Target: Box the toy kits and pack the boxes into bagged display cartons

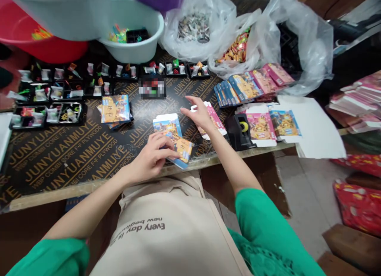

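My left hand point(154, 153) is closed on a small blue and yellow printed box point(183, 150) at the table's front edge. Just behind it lies a blue printed carton point(168, 124) with a white flap, partly covered by that hand. My right hand point(198, 114) hovers with thumb and fingers apart, nothing between them. Under its wrist a pink carton point(214, 119) with white flaps lies on the table. To the left is a small stack of printed boxes point(115, 108). Beyond my hands sits a black tray point(152, 87), its contents blurred out.
Several black compartment trays point(67, 89) with small packets line the table's left and back. Behind stand a pale blue tub point(133, 50), a red tub point(59, 50) and plastic bags point(196, 46). At right are a tape dispenser point(242, 131), a box row point(238, 89) and flat cartons point(262, 127).
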A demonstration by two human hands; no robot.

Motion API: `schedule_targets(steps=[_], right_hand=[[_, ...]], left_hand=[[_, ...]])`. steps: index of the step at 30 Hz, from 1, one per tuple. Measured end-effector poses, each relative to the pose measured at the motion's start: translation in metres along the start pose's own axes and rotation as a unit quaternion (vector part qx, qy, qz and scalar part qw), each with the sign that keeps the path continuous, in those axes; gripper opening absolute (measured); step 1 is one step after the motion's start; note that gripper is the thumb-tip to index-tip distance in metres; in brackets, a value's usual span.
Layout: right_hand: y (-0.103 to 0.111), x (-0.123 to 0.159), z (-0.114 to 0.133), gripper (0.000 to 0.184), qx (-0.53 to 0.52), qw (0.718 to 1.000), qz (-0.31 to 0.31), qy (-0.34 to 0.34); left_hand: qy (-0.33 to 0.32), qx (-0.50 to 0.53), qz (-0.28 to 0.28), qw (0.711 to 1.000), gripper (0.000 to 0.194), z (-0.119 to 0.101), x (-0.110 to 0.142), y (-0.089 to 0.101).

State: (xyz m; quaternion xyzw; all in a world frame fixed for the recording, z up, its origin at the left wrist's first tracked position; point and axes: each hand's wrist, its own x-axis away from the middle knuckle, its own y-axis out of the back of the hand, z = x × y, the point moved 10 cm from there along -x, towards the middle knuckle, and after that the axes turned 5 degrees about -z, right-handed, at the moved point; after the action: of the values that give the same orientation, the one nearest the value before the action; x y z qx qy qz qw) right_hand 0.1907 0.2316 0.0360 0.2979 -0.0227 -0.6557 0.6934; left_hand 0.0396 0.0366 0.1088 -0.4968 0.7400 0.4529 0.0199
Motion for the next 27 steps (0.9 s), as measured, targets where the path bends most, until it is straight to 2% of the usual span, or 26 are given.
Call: schedule_targets(steps=[3,5,7,9,10,12,13,14,16,18,23,27], right_hand=[[-0.063,-0.047,-0.005,0.098,0.098,0.989,0.097,0.058],[-0.097,-0.073,-0.008,0.106,0.144,0.977,0.143,0.065],[-0.123,-0.093,-0.009,0.108,0.171,0.967,0.177,0.066],[-0.142,-0.107,-0.010,0.108,0.183,0.960,0.200,0.065],[-0.149,-0.112,-0.011,0.108,0.184,0.959,0.207,0.065],[-0.159,-0.118,-0.013,0.108,0.184,0.957,0.211,0.070],[-0.161,-0.119,-0.014,0.108,0.187,0.957,0.209,0.074],[-0.163,-0.118,-0.016,0.107,0.192,0.956,0.207,0.079],[-0.164,-0.113,-0.018,0.105,0.203,0.952,0.212,0.088],[-0.161,-0.103,-0.017,0.101,0.208,0.948,0.220,0.103],[-0.132,-0.075,-0.013,0.093,0.215,0.944,0.223,0.112],[-0.087,-0.054,-0.003,0.095,0.193,0.953,0.200,0.118]], left_hand=[[0.084,-0.074,0.144,0.983,0.055,0.038,0.026,-0.002],[0.122,-0.104,0.186,0.969,0.055,0.058,0.039,-0.004],[0.135,-0.116,0.167,0.970,0.045,0.070,0.039,-0.008],[0.144,-0.134,0.112,0.974,0.026,0.079,0.030,-0.015],[0.150,-0.151,0.087,0.973,0.030,0.084,0.025,-0.021],[0.159,-0.188,0.072,0.967,0.073,0.094,0.017,-0.039],[0.159,-0.204,0.080,0.963,0.089,0.098,0.014,-0.050],[0.156,-0.216,0.093,0.959,0.096,0.101,0.012,-0.060],[0.146,-0.233,0.113,0.955,0.092,0.104,0.011,-0.073],[0.140,-0.243,0.122,0.952,0.090,0.101,0.012,-0.073],[0.164,-0.253,0.134,0.944,0.108,0.092,0.015,-0.049],[0.195,-0.239,0.100,0.946,0.104,0.095,0.017,-0.019]])
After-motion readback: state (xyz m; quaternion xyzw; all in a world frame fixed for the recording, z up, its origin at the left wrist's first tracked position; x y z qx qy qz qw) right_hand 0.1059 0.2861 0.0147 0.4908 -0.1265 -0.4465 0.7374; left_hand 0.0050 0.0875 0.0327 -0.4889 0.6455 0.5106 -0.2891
